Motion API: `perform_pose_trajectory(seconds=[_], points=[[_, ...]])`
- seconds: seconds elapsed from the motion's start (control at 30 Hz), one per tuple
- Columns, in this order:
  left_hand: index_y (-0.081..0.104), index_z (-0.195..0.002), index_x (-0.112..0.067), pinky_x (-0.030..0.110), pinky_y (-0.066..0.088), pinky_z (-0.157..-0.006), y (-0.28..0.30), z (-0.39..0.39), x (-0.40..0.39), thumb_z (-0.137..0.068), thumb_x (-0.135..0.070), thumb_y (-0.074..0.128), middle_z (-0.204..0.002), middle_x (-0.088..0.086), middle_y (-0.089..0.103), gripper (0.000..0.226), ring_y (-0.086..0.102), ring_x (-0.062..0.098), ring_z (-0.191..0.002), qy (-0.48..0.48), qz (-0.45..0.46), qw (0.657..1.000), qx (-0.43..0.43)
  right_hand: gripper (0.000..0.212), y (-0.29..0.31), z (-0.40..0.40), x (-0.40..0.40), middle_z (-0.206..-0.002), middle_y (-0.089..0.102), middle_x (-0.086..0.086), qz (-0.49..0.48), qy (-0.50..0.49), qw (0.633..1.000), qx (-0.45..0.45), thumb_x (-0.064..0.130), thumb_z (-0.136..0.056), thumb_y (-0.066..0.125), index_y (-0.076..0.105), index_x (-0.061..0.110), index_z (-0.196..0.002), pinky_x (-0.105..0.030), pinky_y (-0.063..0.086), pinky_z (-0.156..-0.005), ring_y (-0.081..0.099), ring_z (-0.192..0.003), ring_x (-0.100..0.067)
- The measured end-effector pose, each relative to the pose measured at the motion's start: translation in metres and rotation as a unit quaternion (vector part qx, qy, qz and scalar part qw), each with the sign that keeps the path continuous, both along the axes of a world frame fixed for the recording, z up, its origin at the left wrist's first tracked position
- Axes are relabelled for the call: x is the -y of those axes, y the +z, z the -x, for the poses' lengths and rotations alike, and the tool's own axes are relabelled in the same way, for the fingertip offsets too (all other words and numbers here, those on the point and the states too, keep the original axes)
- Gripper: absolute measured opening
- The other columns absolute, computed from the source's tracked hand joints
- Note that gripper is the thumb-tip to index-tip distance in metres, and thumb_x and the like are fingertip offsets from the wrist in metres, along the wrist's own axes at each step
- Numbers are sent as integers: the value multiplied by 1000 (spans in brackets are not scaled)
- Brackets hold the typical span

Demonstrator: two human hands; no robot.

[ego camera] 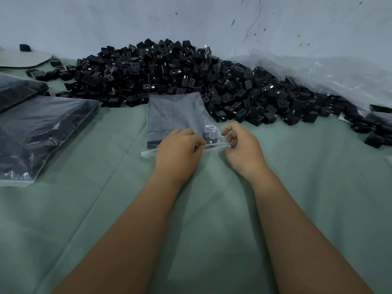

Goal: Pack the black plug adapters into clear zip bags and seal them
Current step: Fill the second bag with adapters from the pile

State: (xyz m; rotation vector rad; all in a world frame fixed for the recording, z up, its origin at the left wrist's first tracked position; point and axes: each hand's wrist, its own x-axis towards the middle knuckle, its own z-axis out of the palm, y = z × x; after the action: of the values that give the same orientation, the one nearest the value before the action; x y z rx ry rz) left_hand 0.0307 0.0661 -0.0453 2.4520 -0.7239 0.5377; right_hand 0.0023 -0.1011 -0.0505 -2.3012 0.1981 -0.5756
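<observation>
- A clear zip bag (174, 115) full of black plug adapters is laid flat on the green cloth (106, 209), in the middle, just in front of the big pile.
- Its near, open edge is pinched by both hands.
- The left hand (178, 152) is curled, and the bag's edge is squeezed between its thumb and fingers.
- The right hand (244, 147) is curled too, and the right corner of the same edge is pinched by its fingertips.
- A big pile of loose black adapters (191, 81) is heaped against the pale wall (191, 18).
- Filled bags (42, 132) are seen on the left.
- Crumpled clear plastic (328, 73) is seen on the right.
</observation>
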Motion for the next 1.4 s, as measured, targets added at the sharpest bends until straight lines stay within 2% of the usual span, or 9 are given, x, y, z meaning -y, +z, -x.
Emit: perform_pose_trajectory(seconds=[0.2,0.37,0.53,0.73,0.83,0.93,1.1,1.23,1.4], points=[[72,-102,-22,31,41,-69,1,1,1,-96,-27,53,-99,-4,64,20,53,20,-95,8,-28,999,16,31,-3,0,3,-81,58,11,7,-5,999,40,1,-79,60,57,31,-74,-20,40,-61,46,-61,-2],[67,-103,-20,35,46,-69,3,2,9,-98,-23,47,-103,-3,62,21,54,22,-98,-5,-92,995,29,33,-2,-4,5,-91,62,6,-116,-39,992,32,-1,-77,48,61,30,-75,-19,41,-63,53,-71,-5],[67,-83,-10,37,48,-48,3,18,29,-82,-6,69,-83,6,63,5,60,29,-75,-70,-54,992,87,34,3,-28,32,-109,59,-2,-166,-143,974,54,4,-83,46,61,29,-101,-23,38,-59,52,-72,-11],[64,-98,-19,41,51,-67,-5,11,32,-96,-22,49,-99,-3,60,15,56,21,-94,-90,-70,993,41,58,8,-69,64,-99,62,-1,-69,-153,981,-94,26,-85,49,38,44,-139,-29,39,-59,57,-75,-16],[64,-97,-19,42,49,-70,-5,10,31,-96,-24,47,-99,-3,59,17,55,21,-93,-101,-67,992,32,50,3,-81,68,-108,60,-1,56,-200,970,-127,41,-85,53,40,47,-133,-30,37,-65,55,-83,-20],[63,-94,-18,40,49,-67,-3,11,29,-95,-23,48,-96,-3,59,16,55,20,-90,-111,-50,992,40,37,-3,-84,65,-98,61,1,64,-195,975,-78,45,-83,60,50,44,-118,-25,34,-57,56,-79,-18],[56,-82,-15,32,41,-59,3,15,28,-88,-22,54,-81,-2,56,10,52,19,-75,-111,-18,993,36,28,-1,-73,62,-84,60,12,-91,-134,986,28,25,-76,65,53,38,-98,-24,40,-57,58,-73,-5],[49,-75,-14,32,33,-56,6,16,24,-82,-25,52,-71,-4,48,14,44,19,-66,-93,-35,995,29,30,4,-61,55,-78,58,11,-194,-124,968,99,7,-77,62,50,33,-88,-10,38,-50,52,-63,-6],[50,-75,-12,32,34,-57,7,18,21,-82,-26,53,-72,-1,51,16,48,23,-66,-57,-40,997,14,33,8,-37,34,-80,56,12,-262,-166,940,143,1,-75,60,50,30,-87,-6,37,-49,52,-66,-4]])
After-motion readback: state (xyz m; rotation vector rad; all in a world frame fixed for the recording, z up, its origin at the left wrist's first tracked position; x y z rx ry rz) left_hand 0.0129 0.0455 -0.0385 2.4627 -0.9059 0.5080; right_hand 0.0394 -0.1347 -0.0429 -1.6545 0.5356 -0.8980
